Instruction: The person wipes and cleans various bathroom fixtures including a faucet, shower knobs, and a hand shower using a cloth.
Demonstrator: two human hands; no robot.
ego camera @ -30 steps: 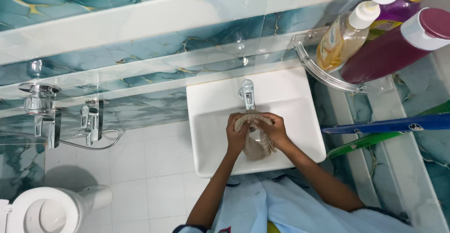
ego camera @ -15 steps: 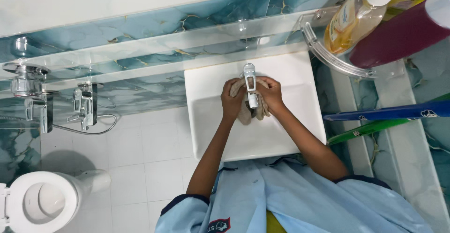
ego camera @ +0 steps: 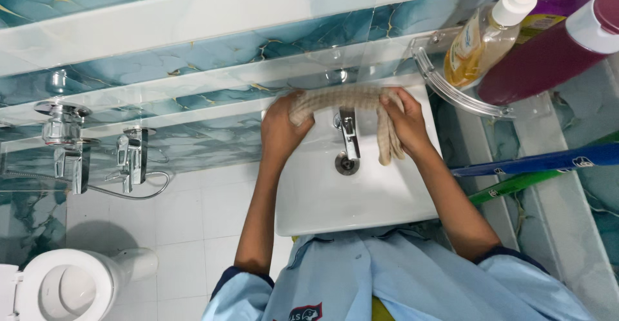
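Cloth (ego camera: 348,97), beige and ribbed, stretches twisted across the glossy white rectangular sink's (ego camera: 322,198) back edge, behind the chrome tap (ego camera: 348,132). Left hand (ego camera: 280,130) clenches its nine-o'clock end; right hand (ego camera: 406,121) grasps the three-o'clock end, tail dangling.

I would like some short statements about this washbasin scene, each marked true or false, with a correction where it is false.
1. Both hands hold the cloth stretched behind the tap. True: the left hand grips one end and the right hand the other.
2. The cloth lies in the bottom of the basin. False: it is held up at the back rim, with one end hanging by the right hand.
3. The drain is visible. True.
4. The bottles stand on the floor. False: the yellow bottle and dark red bottle stand on a clear corner shelf.
5. A toilet is at lower left. True.
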